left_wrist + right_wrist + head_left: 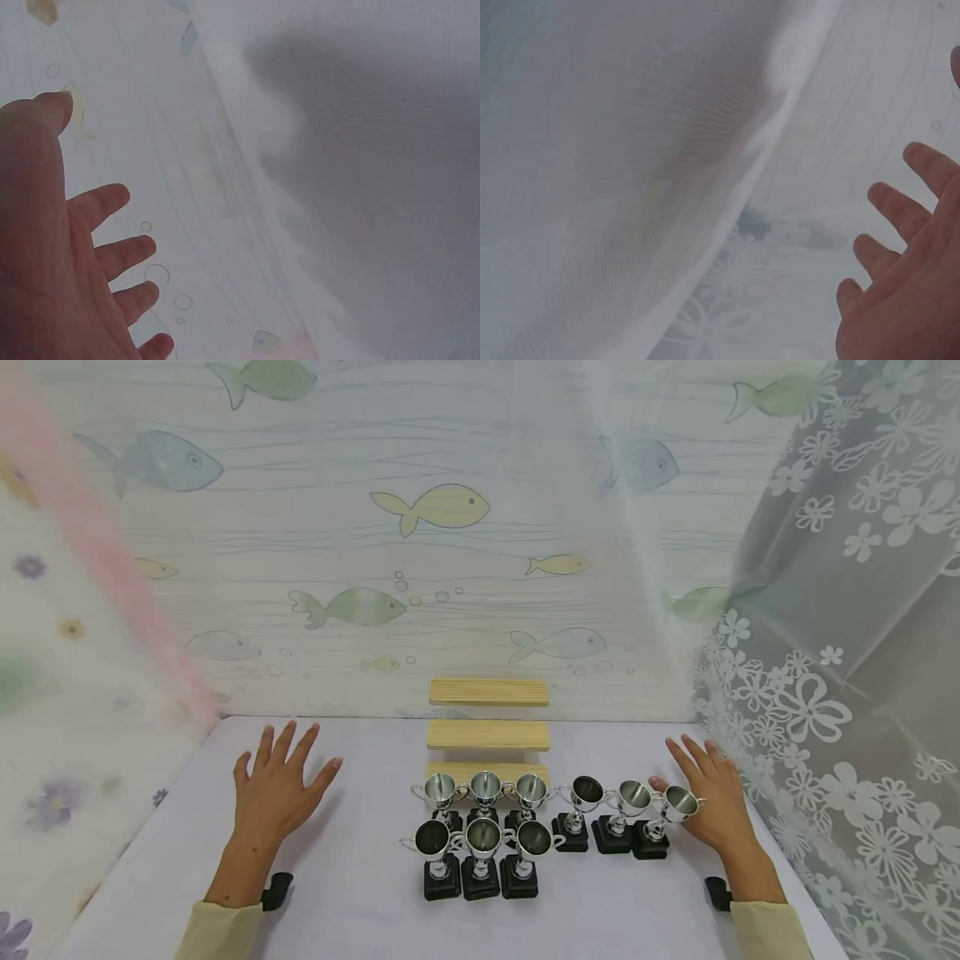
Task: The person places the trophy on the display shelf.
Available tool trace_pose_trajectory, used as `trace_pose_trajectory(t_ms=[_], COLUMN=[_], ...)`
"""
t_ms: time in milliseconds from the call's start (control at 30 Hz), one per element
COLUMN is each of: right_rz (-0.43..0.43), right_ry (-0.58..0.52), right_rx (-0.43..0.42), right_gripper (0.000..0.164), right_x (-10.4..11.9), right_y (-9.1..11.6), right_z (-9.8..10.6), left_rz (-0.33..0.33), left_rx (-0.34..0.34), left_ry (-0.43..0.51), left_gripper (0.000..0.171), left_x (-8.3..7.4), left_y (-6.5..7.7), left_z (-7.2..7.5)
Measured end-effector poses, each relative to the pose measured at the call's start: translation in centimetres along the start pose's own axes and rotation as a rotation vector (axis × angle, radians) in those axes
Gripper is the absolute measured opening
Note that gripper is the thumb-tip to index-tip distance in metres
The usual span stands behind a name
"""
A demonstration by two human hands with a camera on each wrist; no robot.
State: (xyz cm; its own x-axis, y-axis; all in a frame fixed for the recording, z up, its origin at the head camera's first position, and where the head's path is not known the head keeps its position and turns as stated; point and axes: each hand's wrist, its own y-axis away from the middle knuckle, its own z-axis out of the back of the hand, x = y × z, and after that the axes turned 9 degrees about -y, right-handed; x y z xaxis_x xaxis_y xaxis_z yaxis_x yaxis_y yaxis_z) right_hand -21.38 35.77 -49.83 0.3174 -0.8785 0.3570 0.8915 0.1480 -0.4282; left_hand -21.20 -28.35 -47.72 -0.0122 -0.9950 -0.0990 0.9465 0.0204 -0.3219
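Note:
In the head view my left hand (276, 789) is at the left of the white table, fingers spread and holding nothing. My right hand (716, 802) is at the right, its fingers extended, partly hidden behind the rightmost trophy cup (679, 805). Several small silver two-handled trophy cups on black square bases stand upright at the front centre. Three form a front row, with a middle cup (482, 839); three more stand behind, including one cup (486, 789). Another three run toward my right hand, one being a dark-bowled cup (587, 793). Both wrist views show spread fingers and no object held.
A stepped wooden rack (489, 735) with three tiers stands behind the cups, its lowest tier partly hidden by them. A fish-print curtain (450, 560) hangs along the back. Floral curtains (810, 718) border the table (337, 893) on both sides.

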Motion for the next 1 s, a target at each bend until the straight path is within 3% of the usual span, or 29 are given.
trace_pose_trajectory(t_ms=[233,433,767,933,1000], right_rz=[0.031,0.006,0.031,-0.004,-0.010], right_ry=[-0.017,-0.073,-0.146,-0.158,-0.164], right_rx=[-0.019,-0.013,-0.040,0.011,0.029], right_gripper=[0.069,0.068,0.059,0.063,0.071], right_x=[-0.2,-0.2,-0.4,-0.3,-0.4], right_y=[0.1,0.3,0.7,1.0,1.0], right_z=[0.1,0.4,0.7,1.2,1.4], left_rz=[-0.026,-0.038,-0.061,-0.054,-0.049], left_rx=[-0.034,-0.034,-0.057,-0.011,0.014], left_ry=[-0.006,0.007,0.093,0.157,0.180], left_gripper=[0.078,0.076,0.069,0.070,0.071], left_x=[-0.3,-0.4,-0.7,-1.2,-1.4], left_y=[-0.1,-0.1,-0.1,-0.2,-0.2], left_z=[0.1,0.0,0.0,0.1,0.1])
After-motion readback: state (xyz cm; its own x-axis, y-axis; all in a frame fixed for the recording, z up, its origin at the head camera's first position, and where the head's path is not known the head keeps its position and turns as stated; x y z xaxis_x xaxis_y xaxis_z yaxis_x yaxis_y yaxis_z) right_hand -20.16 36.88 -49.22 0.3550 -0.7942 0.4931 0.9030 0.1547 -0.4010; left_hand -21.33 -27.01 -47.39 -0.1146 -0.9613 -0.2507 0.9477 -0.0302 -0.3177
